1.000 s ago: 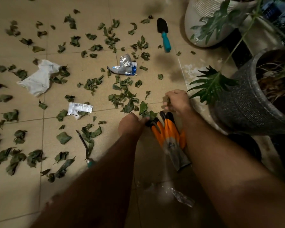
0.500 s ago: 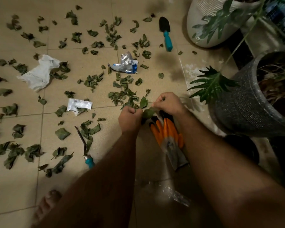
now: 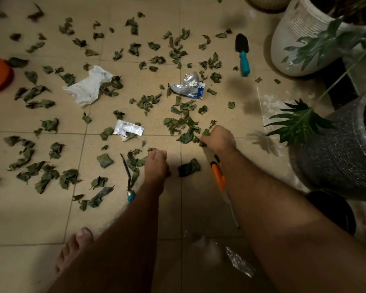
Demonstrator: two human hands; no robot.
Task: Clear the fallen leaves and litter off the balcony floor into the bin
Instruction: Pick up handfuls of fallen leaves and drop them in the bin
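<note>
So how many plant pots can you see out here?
3: a white pot at top right, a grey pot at right below it, and another pot's rim at the top edge. More may sit outside the frame.

The right hand (image 3: 218, 138), which 0.5 s ago met the left hand (image 3: 156, 166) over 1 leaf, has moved off toward 1 o'clock and now grips leaves (image 3: 187, 136) at the edge of the scatter. The left hand has drawn back toward 6 o'clock, fingers curled. A dark leaf (image 3: 188, 167) now lies on the floor (image 3: 40, 216) between the 2 wrists. The orange glove (image 3: 217, 175) is mostly hidden under the right forearm.
</note>
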